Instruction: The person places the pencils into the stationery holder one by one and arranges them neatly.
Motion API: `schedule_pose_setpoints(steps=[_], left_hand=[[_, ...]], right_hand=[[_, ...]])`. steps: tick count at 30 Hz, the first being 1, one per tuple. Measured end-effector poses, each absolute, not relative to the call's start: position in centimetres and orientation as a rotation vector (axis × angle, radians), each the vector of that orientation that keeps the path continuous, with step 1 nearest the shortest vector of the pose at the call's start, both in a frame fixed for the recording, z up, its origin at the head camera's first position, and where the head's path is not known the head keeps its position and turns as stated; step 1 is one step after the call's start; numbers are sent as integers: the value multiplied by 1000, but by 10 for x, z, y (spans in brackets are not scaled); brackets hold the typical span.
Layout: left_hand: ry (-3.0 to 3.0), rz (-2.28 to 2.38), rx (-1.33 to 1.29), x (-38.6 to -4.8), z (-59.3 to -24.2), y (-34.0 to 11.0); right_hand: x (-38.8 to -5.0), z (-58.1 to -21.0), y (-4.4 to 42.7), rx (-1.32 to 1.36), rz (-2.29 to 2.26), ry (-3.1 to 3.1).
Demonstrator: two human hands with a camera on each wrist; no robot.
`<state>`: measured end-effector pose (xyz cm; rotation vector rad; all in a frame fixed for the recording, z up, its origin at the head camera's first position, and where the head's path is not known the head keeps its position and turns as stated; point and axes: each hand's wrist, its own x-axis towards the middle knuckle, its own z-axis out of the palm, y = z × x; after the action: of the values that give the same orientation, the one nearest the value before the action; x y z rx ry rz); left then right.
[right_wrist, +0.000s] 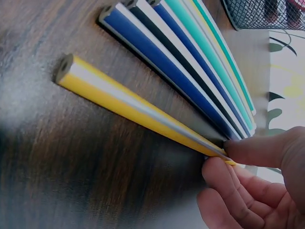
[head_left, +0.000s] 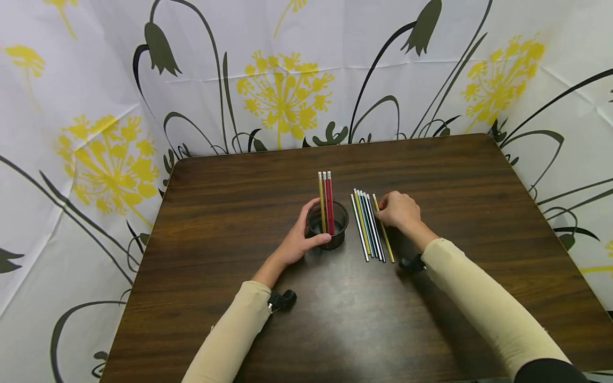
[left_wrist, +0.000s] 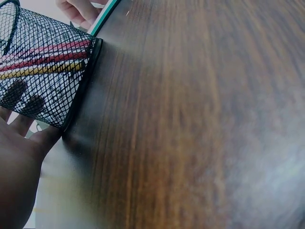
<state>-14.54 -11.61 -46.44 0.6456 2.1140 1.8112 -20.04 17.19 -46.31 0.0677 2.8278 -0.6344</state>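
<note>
Head view, yellow pencil (head_left: 385, 234): right of centre in the frame, aslant on the table (head_left: 230, 213), just beside a row of pencils (head_left: 369, 229).
Pencil's handling: probably light and stiff; the glossy coat may slip a little, and the core could crack in a fall.
Pencil's best hold: likely the shaft near its upper end, thumb against fingers.
Right hand (head_left: 399, 210): pinches the pencil there.
Left hand (head_left: 298, 239): grips the mesh cup (head_left: 338, 240), centre of the frame.
Pencil's look: straight, slim, shiny yellow; its lower end, in the right wrist view, blunt and unsharpened with a dark core.
</note>
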Motion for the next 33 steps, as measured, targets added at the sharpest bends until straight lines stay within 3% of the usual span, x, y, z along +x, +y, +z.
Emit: schedule_pose_setpoints(steps=[7, 15, 28, 33], left_hand=[[2101, 1823, 639, -146, -464, -115], [2117, 1783, 620, -145, -461, -115], [2110, 1801, 606, -143, -462, -115], [2103, 1804, 617, -144, -461, -115]], right_hand=[[-201, -458, 177, 92, -771, 2770], [-199, -425, 185, 111, -987, 2892], [-179, -368, 141, -343, -2090, 2710], [-173, -370, 126, -495, -2119, 2750]])
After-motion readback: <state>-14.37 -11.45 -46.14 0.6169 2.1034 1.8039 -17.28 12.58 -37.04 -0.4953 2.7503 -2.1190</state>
